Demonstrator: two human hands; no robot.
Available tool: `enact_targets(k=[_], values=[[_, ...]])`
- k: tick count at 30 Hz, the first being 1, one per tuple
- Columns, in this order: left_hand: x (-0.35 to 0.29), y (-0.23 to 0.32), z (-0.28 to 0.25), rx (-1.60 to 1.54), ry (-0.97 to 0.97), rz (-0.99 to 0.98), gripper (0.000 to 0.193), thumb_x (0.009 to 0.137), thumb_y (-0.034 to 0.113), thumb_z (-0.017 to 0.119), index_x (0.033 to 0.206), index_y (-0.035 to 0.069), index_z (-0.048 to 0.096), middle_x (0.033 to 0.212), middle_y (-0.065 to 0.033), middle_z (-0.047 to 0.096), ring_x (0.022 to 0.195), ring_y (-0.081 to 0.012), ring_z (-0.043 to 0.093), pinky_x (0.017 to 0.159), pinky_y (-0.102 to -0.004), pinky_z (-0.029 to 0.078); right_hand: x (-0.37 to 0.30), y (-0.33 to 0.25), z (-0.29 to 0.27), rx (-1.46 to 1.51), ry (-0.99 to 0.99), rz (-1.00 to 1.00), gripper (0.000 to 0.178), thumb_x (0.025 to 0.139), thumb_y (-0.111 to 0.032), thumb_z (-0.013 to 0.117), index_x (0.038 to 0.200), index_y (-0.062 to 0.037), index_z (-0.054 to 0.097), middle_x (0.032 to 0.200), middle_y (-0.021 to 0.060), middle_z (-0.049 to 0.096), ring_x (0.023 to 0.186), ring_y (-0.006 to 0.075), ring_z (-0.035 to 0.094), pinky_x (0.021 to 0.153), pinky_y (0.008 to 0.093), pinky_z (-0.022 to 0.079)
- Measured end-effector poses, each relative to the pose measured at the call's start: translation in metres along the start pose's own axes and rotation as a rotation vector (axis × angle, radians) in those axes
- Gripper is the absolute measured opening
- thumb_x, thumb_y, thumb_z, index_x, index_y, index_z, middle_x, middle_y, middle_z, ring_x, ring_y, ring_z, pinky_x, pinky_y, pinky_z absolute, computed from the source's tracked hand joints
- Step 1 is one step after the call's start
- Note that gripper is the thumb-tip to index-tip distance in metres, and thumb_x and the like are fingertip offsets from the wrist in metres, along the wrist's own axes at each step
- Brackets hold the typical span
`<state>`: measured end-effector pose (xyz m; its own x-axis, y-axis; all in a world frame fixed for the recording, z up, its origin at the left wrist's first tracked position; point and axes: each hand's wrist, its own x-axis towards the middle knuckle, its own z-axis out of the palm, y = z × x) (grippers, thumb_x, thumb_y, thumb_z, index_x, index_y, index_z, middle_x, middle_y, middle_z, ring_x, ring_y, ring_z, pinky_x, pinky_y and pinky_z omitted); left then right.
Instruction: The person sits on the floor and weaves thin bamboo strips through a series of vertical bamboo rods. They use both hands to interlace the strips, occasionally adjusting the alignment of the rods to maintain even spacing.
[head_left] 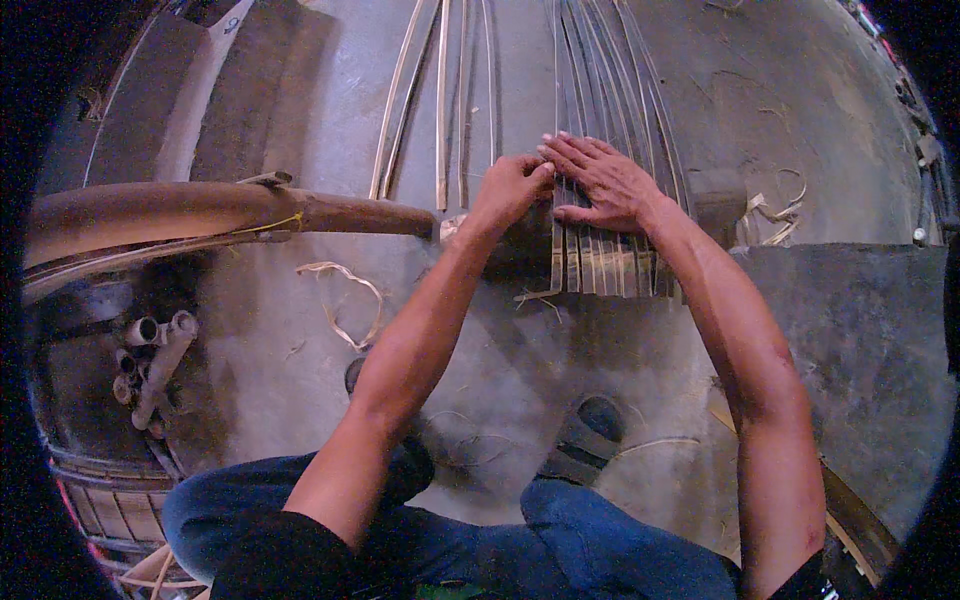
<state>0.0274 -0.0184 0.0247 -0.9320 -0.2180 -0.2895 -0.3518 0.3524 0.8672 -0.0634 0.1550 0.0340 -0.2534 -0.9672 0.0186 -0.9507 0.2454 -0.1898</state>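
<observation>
Several long, thin bamboo strips (610,272) lie side by side, running away from me, their near ends bent down over a dark support. My right hand (605,187) rests flat across them, palm down, thumb apart from the fingers. At the left edge of this row is my left hand (515,188), its thumb and fingers pinched together close to my right fingertips. What is in the pinch, if anything, is hidden. Left of the row, a few loose strips (442,110) lie spaced apart on the floor.
A thick brown pole (360,214) with a yellow tie comes in from the left. Curled strip scraps (350,300) lie on the concrete floor (270,350). Short tubes (160,365) are piled at the left. More shavings (780,215) lie right of the row. My shoe (585,440) is below.
</observation>
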Motion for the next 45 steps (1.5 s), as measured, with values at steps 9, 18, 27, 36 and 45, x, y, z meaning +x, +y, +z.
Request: enact_targets(k=[9,18,27,36,45], values=[[0.008,-0.007,0.001,0.119,-0.121,0.136,0.029,0.080,0.025,0.061,0.095,0.001,0.067,0.081,-0.0153,0.068,0.073,-0.0236,0.066,0.069,-0.0353,0.050,0.002,0.001,0.000,0.028,0.032,-0.014,0.085,0.082,-0.056,0.051,0.145,-0.0079,0.020,0.150,0.0130,0.022,0.138,0.0282,0.021,0.113,0.0409,0.017],[-0.029,0.018,-0.002,-0.044,0.741,0.193,0.030,0.085,0.027,0.060,0.095,-0.001,0.057,0.080,-0.0139,0.061,0.075,-0.0244,0.059,0.071,-0.0368,0.046,-0.003,-0.005,-0.008,0.034,-0.028,0.009,0.085,0.082,-0.056,0.051,0.144,-0.0056,0.022,0.149,0.0149,0.023,0.138,0.0287,0.022,0.113,0.0417,0.018],[0.026,0.010,-0.015,-0.080,0.548,0.067,0.031,0.092,0.024,0.042,0.085,0.001,0.061,0.068,-0.0125,0.061,0.064,-0.0267,0.060,0.062,-0.0413,0.046,-0.001,-0.005,-0.002,-0.081,0.001,-0.004,0.082,0.085,-0.063,0.040,0.143,-0.0092,0.023,0.149,0.0125,0.025,0.137,0.0269,0.024,0.113,0.0396,0.019],[0.075,0.006,-0.018,0.035,0.681,0.072,0.037,0.090,0.029,0.041,0.077,0.002,0.063,0.072,-0.0137,0.064,0.070,-0.0327,0.062,0.068,-0.0450,0.046,-0.004,-0.003,-0.001,-0.092,-0.033,0.001,0.083,0.085,-0.066,0.037,0.143,-0.0083,0.023,0.149,0.0116,0.024,0.138,0.0255,0.022,0.113,0.0388,0.019],[0.098,-0.025,-0.024,0.234,0.729,-0.102,0.029,0.088,0.025,0.048,0.099,0.004,0.064,0.086,-0.0192,0.065,0.085,-0.0354,0.063,0.077,-0.0456,0.047,0.000,-0.009,-0.001,-0.049,0.007,-0.002,0.081,0.085,-0.063,0.041,0.143,-0.0085,0.024,0.149,0.0110,0.024,0.138,0.0258,0.023,0.113,0.0388,0.019]])
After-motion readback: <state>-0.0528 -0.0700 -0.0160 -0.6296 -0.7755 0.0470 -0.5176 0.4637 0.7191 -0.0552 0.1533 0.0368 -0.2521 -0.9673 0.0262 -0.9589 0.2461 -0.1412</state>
